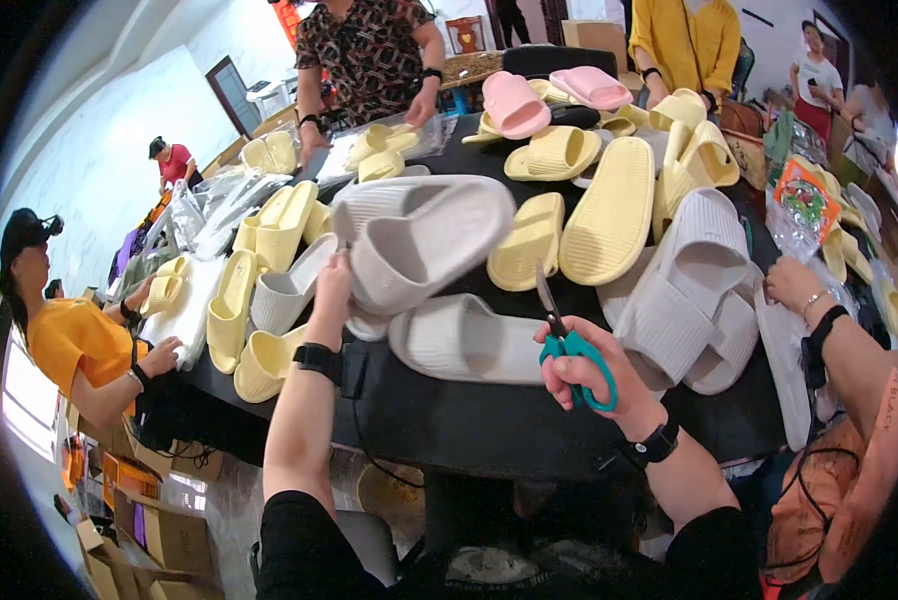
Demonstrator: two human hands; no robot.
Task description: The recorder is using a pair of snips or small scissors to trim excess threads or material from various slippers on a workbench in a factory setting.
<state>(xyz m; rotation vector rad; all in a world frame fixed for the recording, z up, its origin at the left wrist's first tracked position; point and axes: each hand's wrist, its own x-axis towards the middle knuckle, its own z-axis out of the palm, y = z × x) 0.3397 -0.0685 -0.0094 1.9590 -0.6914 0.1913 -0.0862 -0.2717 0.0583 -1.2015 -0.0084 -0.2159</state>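
Observation:
My left hand (331, 292) grips the edge of a pale grey foam slide sandal (424, 235) and holds it tilted up over the black table (489, 425). My right hand (587, 372) holds small scissors with teal handles (567, 340), blades pointing up toward the sandal. A second grey sandal (464, 340) lies flat on the table between my hands. More grey sandals (684, 290) are stacked just right of the scissors.
Yellow sandals (609, 210) and pink ones (514, 100) cover the far part of the table. Other people work around it: one in orange at the left (74, 340), one in a patterned shirt at the back (369, 50), an arm at the right (829, 340). Cardboard boxes (159, 540) sit on the floor, lower left.

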